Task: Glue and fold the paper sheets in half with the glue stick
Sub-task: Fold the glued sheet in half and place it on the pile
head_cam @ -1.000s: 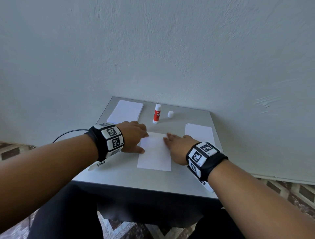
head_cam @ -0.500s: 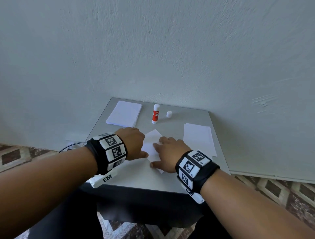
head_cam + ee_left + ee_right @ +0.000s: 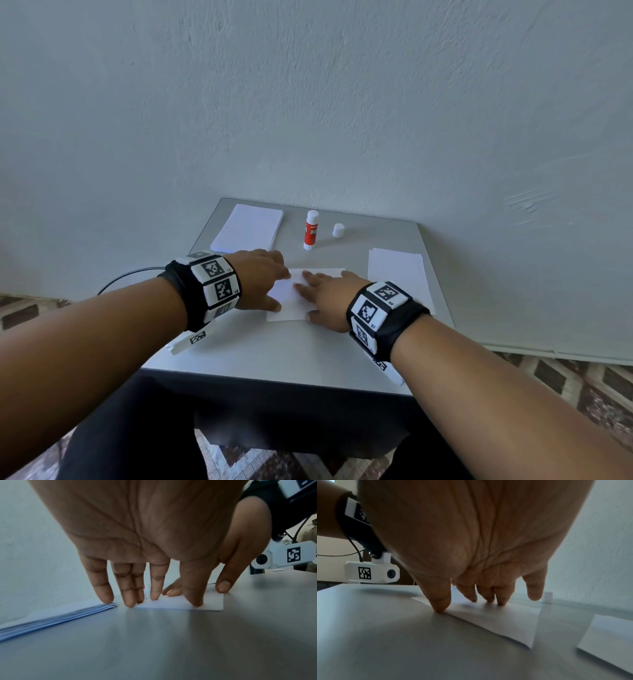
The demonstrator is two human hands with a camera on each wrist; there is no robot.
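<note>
On the grey square tabletop (image 3: 308, 356), between my two wrists, lies the folded white paper sheet (image 3: 291, 305), and I press it flat so the glued halves bond and the crease sets. My left hand (image 3: 260, 277) bears down on its left side with straight fingers, fingertips (image 3: 130, 603) planted along the near edge and the thumb on the paper. My right hand (image 3: 329, 298) lies flat over the right part, thumb tip at the paper's edge and three fingertips (image 3: 489, 599) on top; the little finger hangs just clear. Neither hand grasps anything; both are spread and pushing.

Behind the sheet stands the red-and-white glue stick (image 3: 311, 230), upright and uncapped, its small white cap (image 3: 338, 230) just beside it, both parked out of the way yet near for the next sheet, I judge. A stack of white paper (image 3: 248, 228) waits at the far left, touching distance from my left little finger, and more white sheets (image 3: 397, 270) lie at the right.
</note>
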